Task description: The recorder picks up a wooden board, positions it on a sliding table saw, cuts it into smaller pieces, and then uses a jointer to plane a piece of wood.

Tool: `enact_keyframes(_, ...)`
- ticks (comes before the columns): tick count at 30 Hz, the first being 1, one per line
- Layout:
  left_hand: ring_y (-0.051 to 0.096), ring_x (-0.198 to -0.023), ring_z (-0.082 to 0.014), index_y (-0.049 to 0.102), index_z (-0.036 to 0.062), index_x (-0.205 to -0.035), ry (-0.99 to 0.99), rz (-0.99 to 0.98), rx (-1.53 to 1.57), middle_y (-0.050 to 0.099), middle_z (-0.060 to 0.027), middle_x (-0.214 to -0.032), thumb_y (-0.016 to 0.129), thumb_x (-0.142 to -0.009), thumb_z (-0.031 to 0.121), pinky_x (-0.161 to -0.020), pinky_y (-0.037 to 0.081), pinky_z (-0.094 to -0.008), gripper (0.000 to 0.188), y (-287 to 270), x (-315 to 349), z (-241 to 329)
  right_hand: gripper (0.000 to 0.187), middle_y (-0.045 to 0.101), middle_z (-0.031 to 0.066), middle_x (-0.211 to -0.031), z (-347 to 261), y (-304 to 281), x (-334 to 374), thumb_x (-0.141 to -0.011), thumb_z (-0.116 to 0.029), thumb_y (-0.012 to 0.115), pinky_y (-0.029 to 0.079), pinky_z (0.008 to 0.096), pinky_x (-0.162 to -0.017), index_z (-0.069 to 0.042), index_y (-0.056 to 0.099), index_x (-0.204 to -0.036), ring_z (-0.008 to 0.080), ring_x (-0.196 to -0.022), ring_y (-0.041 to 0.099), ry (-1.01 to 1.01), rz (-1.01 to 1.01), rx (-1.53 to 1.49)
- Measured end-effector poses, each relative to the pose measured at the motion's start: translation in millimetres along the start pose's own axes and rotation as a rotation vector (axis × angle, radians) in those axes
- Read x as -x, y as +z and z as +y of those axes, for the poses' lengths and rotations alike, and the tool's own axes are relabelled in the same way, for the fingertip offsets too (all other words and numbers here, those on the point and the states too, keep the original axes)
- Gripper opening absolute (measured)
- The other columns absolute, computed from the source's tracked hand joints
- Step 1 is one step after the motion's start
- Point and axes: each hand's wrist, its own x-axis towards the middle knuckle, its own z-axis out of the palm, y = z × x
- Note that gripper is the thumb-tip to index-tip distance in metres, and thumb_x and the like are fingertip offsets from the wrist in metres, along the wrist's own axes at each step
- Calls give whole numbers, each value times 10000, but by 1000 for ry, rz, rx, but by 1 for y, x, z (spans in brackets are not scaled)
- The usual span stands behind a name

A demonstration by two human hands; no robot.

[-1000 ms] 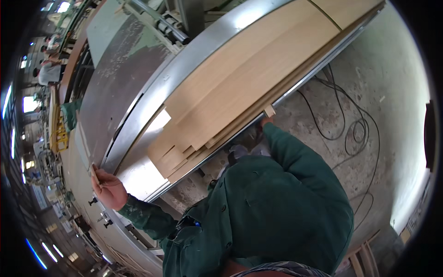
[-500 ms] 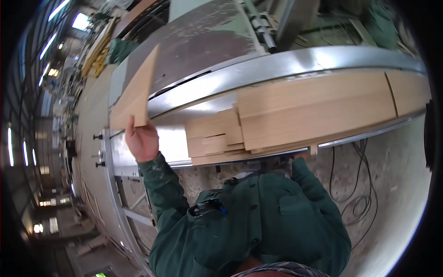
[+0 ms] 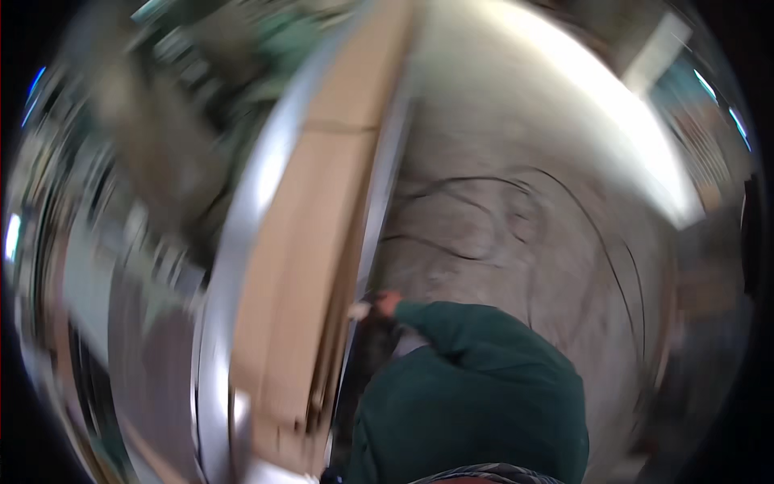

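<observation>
My right hand, blurred, is at the near edge of the metal bench. It is beside a small pale wood piece that juts out from under the boards. Its fingers are too smeared to show whether they grip anything. A stack of long light-brown wooden boards runs along the bench, with shorter pieces at its lower end. My left hand lies outside the picture. A blurred strip of wood shows at the lower left; what holds it cannot be seen.
A shiny metal rail borders the boards on the far side, with a dark brown panel beyond it. Black cables lie looped on the concrete floor to the right of the bench. Motion blur covers much of the surroundings.
The view has swung to the right, so the bench now runs upward. My left hand, which held up a wooden board, has left the picture. My right hand remains by the bench edge.
</observation>
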Motion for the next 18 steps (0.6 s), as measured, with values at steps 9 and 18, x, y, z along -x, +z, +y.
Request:
enact_keyframes(9, 595, -720, -246, 585, -37, -891, -293, 16, 341, 611, -136, -781, 521, -830, 127, -789, 456, -314, 187, 74, -39, 63, 510, 594, 78, -710, 61, -76, 118, -757, -210, 573, 449, 301, -414, -54, 445, -1225, 149, -480, 539, 944, 771, -1189)
enact_keyframes(18, 608, -644, -195, 603, -27, -908, 226, -452, -178, 624, -104, -712, 481, -811, 53, -888, 419, -332, 175, 117, -11, 47, 430, 545, 149, -1001, 61, -196, 112, -798, -228, 568, 424, 322, -802, 28, 472, -1129, 221, -906, 528, 741, 1486, -731)
